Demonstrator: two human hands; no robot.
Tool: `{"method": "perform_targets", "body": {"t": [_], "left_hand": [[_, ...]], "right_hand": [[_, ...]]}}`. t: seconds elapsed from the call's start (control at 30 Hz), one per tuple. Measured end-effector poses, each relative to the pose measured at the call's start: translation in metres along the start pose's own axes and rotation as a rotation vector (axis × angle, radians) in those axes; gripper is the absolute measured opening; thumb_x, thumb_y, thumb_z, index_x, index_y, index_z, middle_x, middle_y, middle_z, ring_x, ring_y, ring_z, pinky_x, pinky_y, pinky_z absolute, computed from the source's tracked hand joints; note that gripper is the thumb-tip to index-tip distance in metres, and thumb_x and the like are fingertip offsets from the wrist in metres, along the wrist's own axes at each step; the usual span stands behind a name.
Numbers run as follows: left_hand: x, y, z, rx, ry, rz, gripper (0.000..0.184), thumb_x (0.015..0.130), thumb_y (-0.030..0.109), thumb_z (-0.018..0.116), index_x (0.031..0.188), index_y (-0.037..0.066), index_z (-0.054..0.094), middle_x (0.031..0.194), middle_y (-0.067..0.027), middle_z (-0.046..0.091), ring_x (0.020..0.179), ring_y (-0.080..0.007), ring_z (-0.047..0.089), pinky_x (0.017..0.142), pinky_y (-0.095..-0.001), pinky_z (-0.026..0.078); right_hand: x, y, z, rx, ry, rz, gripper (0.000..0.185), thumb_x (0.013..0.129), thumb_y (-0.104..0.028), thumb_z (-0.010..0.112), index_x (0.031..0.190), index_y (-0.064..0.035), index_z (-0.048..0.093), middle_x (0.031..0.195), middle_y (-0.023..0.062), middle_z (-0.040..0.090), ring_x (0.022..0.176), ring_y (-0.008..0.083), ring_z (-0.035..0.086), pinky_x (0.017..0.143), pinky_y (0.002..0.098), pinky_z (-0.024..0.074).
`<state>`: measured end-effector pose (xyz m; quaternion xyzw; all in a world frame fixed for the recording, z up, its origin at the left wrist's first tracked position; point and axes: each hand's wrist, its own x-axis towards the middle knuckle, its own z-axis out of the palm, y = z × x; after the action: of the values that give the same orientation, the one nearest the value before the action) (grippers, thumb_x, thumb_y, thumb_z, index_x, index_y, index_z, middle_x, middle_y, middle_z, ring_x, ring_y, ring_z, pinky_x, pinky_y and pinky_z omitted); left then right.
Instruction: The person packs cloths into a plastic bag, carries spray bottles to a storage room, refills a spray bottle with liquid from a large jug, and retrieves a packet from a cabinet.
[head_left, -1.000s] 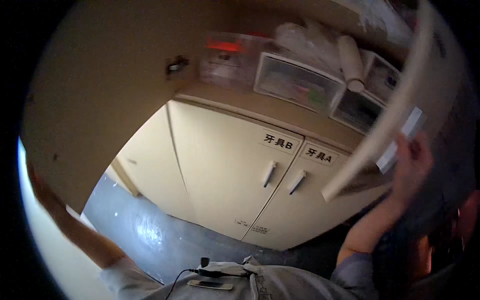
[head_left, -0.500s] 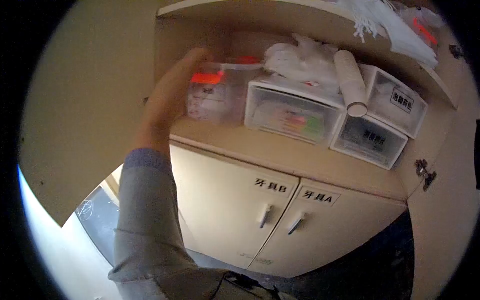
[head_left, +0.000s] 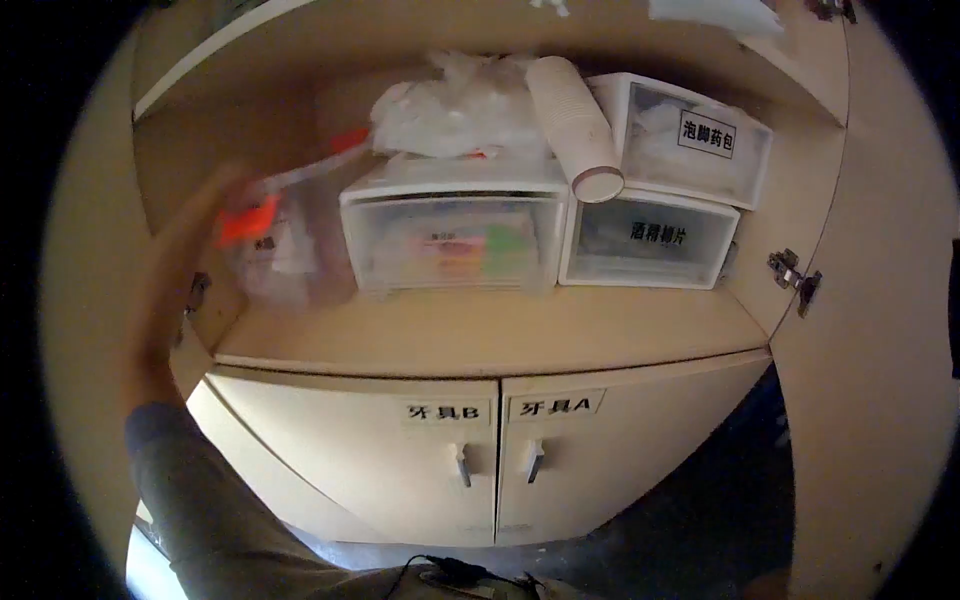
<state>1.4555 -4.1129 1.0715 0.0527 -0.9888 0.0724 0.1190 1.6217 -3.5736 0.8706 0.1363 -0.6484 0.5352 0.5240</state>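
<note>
My left hand (head_left: 232, 187), blurred by motion, is at the upper left of a clear plastic box (head_left: 325, 245) and appears to grip its top edge. The box has a pale rim and orange-red latches, with a small label on its front. It is smeared too, and its rim slopes up to the right. My fingers are hard to make out. To the right of the box stands a white drawer unit (head_left: 455, 188) with colourful packets behind its translucent front. My right hand is not in view.
A white plastic bag (head_left: 450, 115) lies on the drawer unit. A stack of paper cups (head_left: 572, 120) leans beside two labelled drawers (head_left: 735, 165) (head_left: 610, 240). An upper shelf (head_left: 480, 25) hangs above, closed lower doors (head_left: 360, 450) are below, and open doors flank both sides.
My view has turned and levelled, so the cabinet sits further left and straighter. My left hand stays at the clear box, whose rim now slopes more steeply.
</note>
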Motion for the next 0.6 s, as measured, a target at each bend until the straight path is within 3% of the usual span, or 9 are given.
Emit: {"method": "perform_targets", "body": {"t": [0.1,0.2,0.27,0.3,0.37,0.4,0.47,0.53,0.6], "left_hand": [[-0.013,-0.008,0.007,-0.03,0.198,0.069,0.025,0.073,0.022,0.054,0.084,0.0,0.057,0.076,-0.0181,0.059,0.072,-0.0319,0.057,0.064,-0.0371,0.044],[-0.027,-0.012,0.009,-0.126,0.617,0.14,0.025,0.073,0.022,0.054,0.082,-0.001,0.057,0.075,-0.0192,0.058,0.072,-0.0334,0.057,0.063,-0.0377,0.043],[-0.034,-0.017,0.009,-0.339,1.071,0.16,0.025,0.073,0.022,0.054,0.083,-0.001,0.057,0.075,-0.0203,0.057,0.071,-0.0369,0.055,0.062,-0.0399,0.043],[-0.046,-0.011,0.006,-0.328,1.069,0.144,0.025,0.073,0.022,0.054,0.083,-0.001,0.057,0.075,-0.0203,0.057,0.071,-0.0369,0.055,0.062,-0.0399,0.043],[-0.07,0.014,0.001,-0.437,1.382,0.228,0.021,0.072,0.02,0.056,0.082,0.002,0.058,0.076,-0.0176,0.058,0.07,-0.0348,0.055,0.06,-0.0386,0.044],[-0.089,0.028,0.002,-0.428,1.37,0.212,0.021,0.072,0.02,0.056,0.082,0.002,0.058,0.076,-0.0176,0.058,0.07,-0.0348,0.055,0.06,-0.0386,0.044],[-0.149,0.062,0.004,-0.416,1.344,0.178,0.008,0.075,0.005,0.054,0.079,-0.001,0.054,0.068,-0.0127,0.057,0.056,-0.0205,0.051,0.056,-0.0286,0.042],[-0.204,0.085,0.006,-0.503,1.375,0.172,0.008,0.068,0.01,0.058,0.076,0.006,0.057,0.067,-0.0102,0.057,0.063,-0.0296,0.055,0.055,-0.0345,0.043],[-0.232,0.1,0.019,-0.395,1.28,0.318,0.008,0.062,0.005,0.057,0.07,0.006,0.055,0.061,-0.0108,0.053,0.059,-0.0296,0.054,0.054,-0.0353,0.042]], "right_hand": [[0.003,-0.028,-0.001,0.061,0.113,-0.033,0.009,0.079,-0.01,0.054,0.083,-0.0024,0.053,0.066,0.0,0.051,0.058,0.0067,0.045,0.052,0.0218,0.0364],[0.013,-0.059,0.022,0.188,0.225,-0.031,0.009,0.079,-0.01,0.054,0.082,-0.0024,0.053,0.066,0.0,0.051,0.058,0.0066,0.045,0.052,0.0216,0.0364],[0.021,-0.067,0.059,0.152,0.106,-0.079,0.008,0.079,-0.01,0.054,0.082,-0.0024,0.053,0.066,-0.0001,0.051,0.058,0.0065,0.045,0.052,0.0215,0.0364],[0.024,-0.063,0.082,0.077,-0.002,-0.168,0.009,0.08,-0.01,0.054,0.083,-0.0019,0.052,0.065,0.0004,0.051,0.058,0.0063,0.046,0.051,0.022,0.0363],[0.027,-0.055,0.125,-0.072,-0.099,-0.253,0.011,0.081,-0.012,0.053,0.083,-0.0014,0.051,0.063,0.002,0.052,0.056,0.0081,0.048,0.049,0.0247,0.0363],[0.03,-0.052,0.142,-0.147,-0.109,-0.243,0.012,0.081,-0.013,0.053,0.084,-0.0014,0.051,0.061,0.003,0.052,0.054,0.01,0.05,0.047,0.0268,0.0364],[0.036,-0.062,0.159,-0.289,-0.189,-0.164,0.013,0.08,-0.012,0.054,0.088,-0.0016,0.051,0.068,0.0054,0.054,0.06,0.0139,0.052,0.051,0.0286,0.0386],[0.029,-0.076,0.155,-0.437,-0.238,-0.098,0.016,0.079,-0.01,0.054,0.092,-0.0018,0.051,0.075,0.0079,0.056,0.065,0.0177,0.054,0.055,0.0303,0.0409],[0.013,-0.095,0.149,-0.362,0.087,-0.483,0.032,0.074,-0.011,0.059,0.103,-0.001,0.048,0.099,0.0123,0.053,0.087,0.0253,0.053,0.073,0.0333,0.0417]]}}
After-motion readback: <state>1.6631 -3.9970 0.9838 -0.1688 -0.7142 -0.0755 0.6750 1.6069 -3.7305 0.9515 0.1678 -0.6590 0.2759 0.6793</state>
